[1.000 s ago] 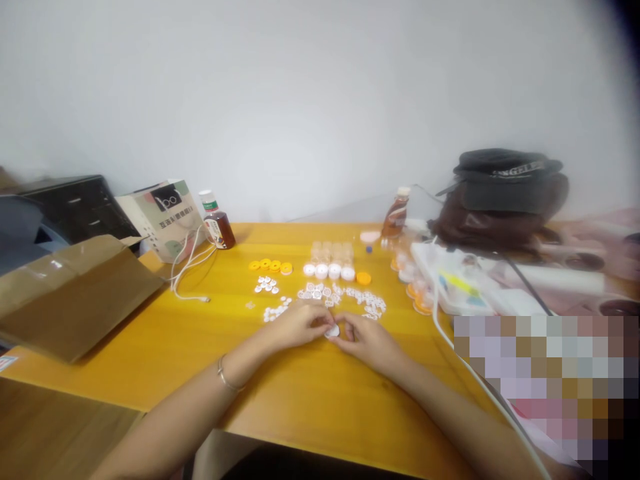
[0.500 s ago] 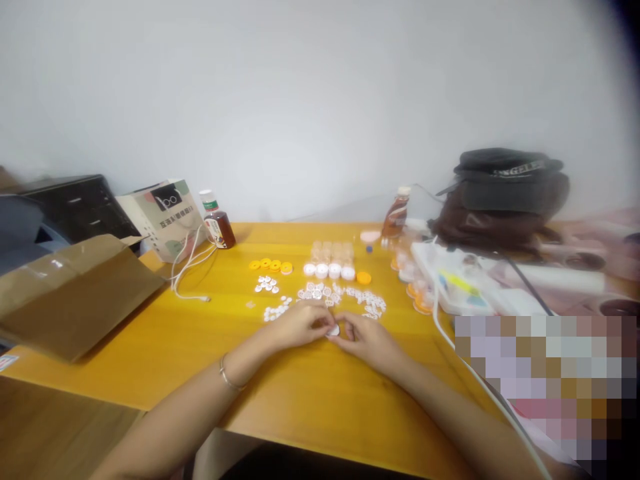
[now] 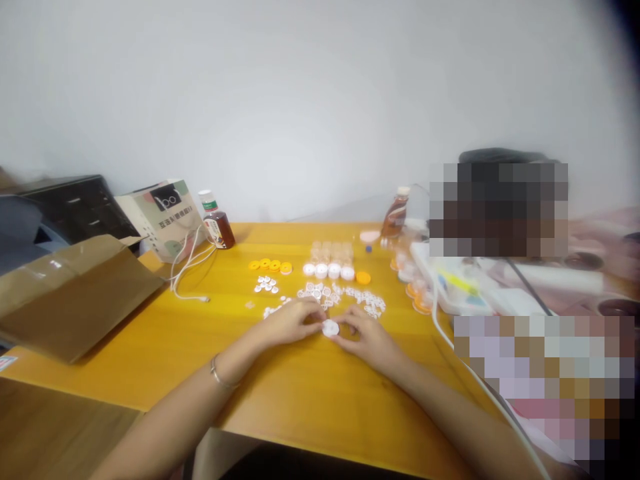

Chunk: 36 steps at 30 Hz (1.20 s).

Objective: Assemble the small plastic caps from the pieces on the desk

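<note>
Between my two hands, low over the wooden table (image 3: 300,387), is a small round white disc (image 3: 331,328). The fingertips of my left hand (image 3: 297,321) pinch its left edge. My right hand (image 3: 364,335) grips the right edge with thumb and fingers. Just beyond my hands lie loose white ring-shaped pieces (image 3: 317,292) and another spread of small white pieces (image 3: 367,299). Behind them stand a row of white round caps (image 3: 334,271) and one orange cap (image 3: 363,277). To the left are several orange discs (image 3: 271,265) and small white round pieces (image 3: 267,285).
A cardboard box (image 3: 75,293), a paper bag (image 3: 165,220), a white cable (image 3: 187,297) and a brown bottle (image 3: 219,223) occupy the left. At right are another bottle (image 3: 396,213), orange-and-white stacks (image 3: 419,297), a white power strip (image 3: 450,283) and rolls of pinkish film (image 3: 560,280).
The white disc has turned so its round face now shows more fully. My left hand has shifted slightly left and its fingers have drawn back to the disc's edge.
</note>
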Each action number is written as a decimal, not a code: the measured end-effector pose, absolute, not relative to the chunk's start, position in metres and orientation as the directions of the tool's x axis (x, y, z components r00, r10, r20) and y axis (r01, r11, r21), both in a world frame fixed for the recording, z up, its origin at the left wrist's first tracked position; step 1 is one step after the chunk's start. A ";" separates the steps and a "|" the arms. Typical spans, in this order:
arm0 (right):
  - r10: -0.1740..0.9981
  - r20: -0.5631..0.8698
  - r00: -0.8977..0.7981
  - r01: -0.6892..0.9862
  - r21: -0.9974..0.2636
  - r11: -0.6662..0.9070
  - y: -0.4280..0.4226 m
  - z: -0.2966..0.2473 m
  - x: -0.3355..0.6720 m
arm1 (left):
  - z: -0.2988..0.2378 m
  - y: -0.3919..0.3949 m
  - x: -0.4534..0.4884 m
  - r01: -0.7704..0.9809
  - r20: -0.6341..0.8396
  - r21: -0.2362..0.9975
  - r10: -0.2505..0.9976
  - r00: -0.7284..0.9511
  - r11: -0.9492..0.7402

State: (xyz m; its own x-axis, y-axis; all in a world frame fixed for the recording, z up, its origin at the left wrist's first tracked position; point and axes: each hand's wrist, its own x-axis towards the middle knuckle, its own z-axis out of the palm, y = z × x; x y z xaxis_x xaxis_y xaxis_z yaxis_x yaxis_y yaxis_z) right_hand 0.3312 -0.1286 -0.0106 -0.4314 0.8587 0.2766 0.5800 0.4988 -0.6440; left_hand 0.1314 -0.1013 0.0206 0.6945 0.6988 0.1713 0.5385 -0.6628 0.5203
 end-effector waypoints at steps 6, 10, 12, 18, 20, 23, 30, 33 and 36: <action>0.837 0.314 -0.448 0.504 -0.684 0.527 -0.127 -0.011 0.332 | 0.028 -0.105 0.129 0.500 0.157 0.492 0.637 0.755 -0.713; 0.819 0.356 -0.450 0.472 -0.684 0.557 -0.126 -0.009 0.333 | 0.029 -0.106 0.128 0.491 0.141 0.436 0.596 0.791 -0.754; 0.817 0.365 -0.446 0.466 -0.685 0.561 -0.126 -0.009 0.333 | 0.030 -0.107 0.127 0.489 0.135 0.419 0.586 0.799 -0.765; 0.794 0.423 -0.438 0.460 -0.653 0.602 -0.127 -0.014 0.333 | 0.032 -0.108 0.125 0.473 0.113 0.373 0.545 0.831 -0.798; 0.779 0.447 -0.440 0.454 -0.638 0.623 -0.126 -0.015 0.333 | 0.033 -0.108 0.125 0.463 0.119 0.355 0.531 0.839 -0.812; 0.758 0.481 -0.441 0.448 -0.614 0.650 -0.126 -0.017 0.333 | 0.033 -0.108 0.126 0.461 0.127 0.329 0.522 0.844 -0.824; 0.713 0.524 -0.466 0.451 -0.552 0.701 -0.125 -0.017 0.334 | 0.033 -0.110 0.127 0.466 0.125 0.269 0.510 0.851 -0.843; 0.716 0.526 -0.459 0.472 -0.539 0.698 -0.125 -0.017 0.333 | 0.033 -0.112 0.128 0.483 0.125 0.239 0.520 0.845 -0.843; 0.720 0.519 -0.461 0.487 -0.530 0.694 -0.126 -0.018 0.332 | 0.033 -0.112 0.128 0.491 0.119 0.246 0.529 0.841 -0.836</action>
State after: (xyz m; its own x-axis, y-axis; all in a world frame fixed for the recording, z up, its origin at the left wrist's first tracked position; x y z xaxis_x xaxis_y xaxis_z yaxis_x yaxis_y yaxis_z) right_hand 0.3324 -0.1257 -0.0180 -0.4608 0.7198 0.5192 0.4867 0.6942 -0.5304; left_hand 0.1281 -0.1123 0.0330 0.8405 0.5286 0.1189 0.4908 -0.8358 0.2460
